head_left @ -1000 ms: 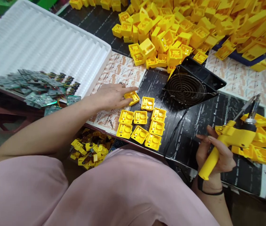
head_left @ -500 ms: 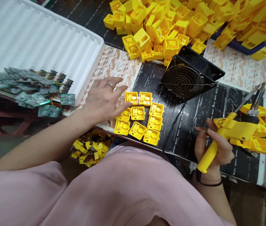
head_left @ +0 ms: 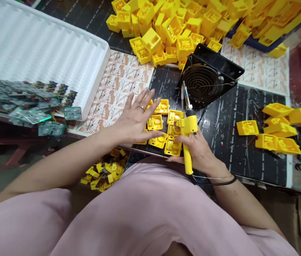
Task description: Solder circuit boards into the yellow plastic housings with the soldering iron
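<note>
My right hand [head_left: 202, 149] is wrapped around a yellow gun-shaped soldering iron [head_left: 188, 128], its metal tip pointing away from me toward the fan. Beneath and left of the iron, several small yellow plastic housings [head_left: 155, 122] lie in rows, open side up, on the black bench mat. My left hand [head_left: 136, 119] spreads its fingers over the left part of these rows and hides some of them. Whether its fingertips touch the housings I cannot tell. A thin dark cable runs by my right wrist.
A black fan [head_left: 203, 80] stands behind the rows. A large heap of yellow housings [head_left: 166, 28] fills the back. At left, a white foam tray [head_left: 59, 46] carries green circuit boards [head_left: 30, 99]. More housings [head_left: 277, 124] lie at right; others fill a container [head_left: 107, 170] below the bench edge.
My right hand has brought the soldering iron leftward from the right side to the rows. My left hand has shifted slightly right, fingers more spread over the housings. The view has shifted a little.
</note>
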### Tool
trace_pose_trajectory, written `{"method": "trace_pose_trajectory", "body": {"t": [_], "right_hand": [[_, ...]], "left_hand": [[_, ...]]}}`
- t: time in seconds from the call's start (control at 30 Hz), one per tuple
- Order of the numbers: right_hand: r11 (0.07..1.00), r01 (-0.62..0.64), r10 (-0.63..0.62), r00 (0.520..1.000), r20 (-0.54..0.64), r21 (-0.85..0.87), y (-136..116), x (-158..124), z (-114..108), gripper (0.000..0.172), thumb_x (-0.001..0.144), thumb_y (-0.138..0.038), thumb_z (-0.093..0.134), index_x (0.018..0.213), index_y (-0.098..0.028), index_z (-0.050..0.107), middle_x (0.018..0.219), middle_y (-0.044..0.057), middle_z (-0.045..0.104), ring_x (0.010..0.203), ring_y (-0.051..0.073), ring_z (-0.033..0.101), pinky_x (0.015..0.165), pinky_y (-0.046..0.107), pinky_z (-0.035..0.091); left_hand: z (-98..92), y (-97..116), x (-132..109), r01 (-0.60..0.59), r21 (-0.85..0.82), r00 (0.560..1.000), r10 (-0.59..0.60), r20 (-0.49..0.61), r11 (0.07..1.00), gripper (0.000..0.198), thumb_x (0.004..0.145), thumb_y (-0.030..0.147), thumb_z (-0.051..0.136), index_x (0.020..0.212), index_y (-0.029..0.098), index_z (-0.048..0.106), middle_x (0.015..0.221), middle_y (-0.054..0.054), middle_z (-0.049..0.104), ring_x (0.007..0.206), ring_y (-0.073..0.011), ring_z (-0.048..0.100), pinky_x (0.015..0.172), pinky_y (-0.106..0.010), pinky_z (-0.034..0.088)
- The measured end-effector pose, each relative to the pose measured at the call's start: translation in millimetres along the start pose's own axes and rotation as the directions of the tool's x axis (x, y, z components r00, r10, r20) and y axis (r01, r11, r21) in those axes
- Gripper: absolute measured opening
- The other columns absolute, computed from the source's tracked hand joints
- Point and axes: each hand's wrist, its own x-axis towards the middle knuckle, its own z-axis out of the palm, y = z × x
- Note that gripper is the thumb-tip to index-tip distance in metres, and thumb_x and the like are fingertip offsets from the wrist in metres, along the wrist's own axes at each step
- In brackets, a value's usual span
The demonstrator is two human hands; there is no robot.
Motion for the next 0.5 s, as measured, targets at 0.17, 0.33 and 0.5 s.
{"method": "trace_pose_trajectory", "body": {"t": [0.17,0.33,0.5], "right_hand": [[1.000,0.018,-0.018,1.000,0.010,-0.022,-0.3,-1.3,-1.1,0.049,0.096,-0.050,0.076,0.129,-0.022,0.053,0.106,0.009,0.071,0.117,0.032,0.067,0.105,0.058,0.056],[1.000,0.021,-0.021,0.999,0.038,-0.016,-1.4,3.5,-2.6,0.050,0.098,-0.052,0.074,0.130,-0.021,0.052,0.110,0.010,0.071,0.115,0.030,0.067,0.096,0.047,0.059],[1.000,0.021,-0.020,0.999,0.026,-0.016,2.5,4.9,-4.8,0.056,0.093,-0.056,0.078,0.130,-0.021,0.055,0.108,0.010,0.071,0.118,0.032,0.067,0.105,0.052,0.056]], "left_hand": [[-5.0,5.3,17.4,0.007,-0.018,0.996,-0.005,0.086,1.000,0.089,0.099,0.075,0.049,0.166,0.019,0.035,0.177,-0.017,0.033,0.166,-0.0409,0.022,0.135,-0.063,-0.001],[-5.5,8.5,8.3,-0.043,-0.078,0.993,0.051,0.109,0.996,0.079,0.097,0.071,0.054,0.157,0.020,0.045,0.173,-0.016,0.040,0.161,-0.0422,0.032,0.136,-0.064,0.000],[-1.9,9.7,15.7,-0.105,-0.085,0.991,0.111,0.072,0.991,0.090,0.102,0.079,0.029,0.164,0.014,0.039,0.174,-0.022,0.037,0.162,-0.0425,0.031,0.133,-0.070,0.004]]}}
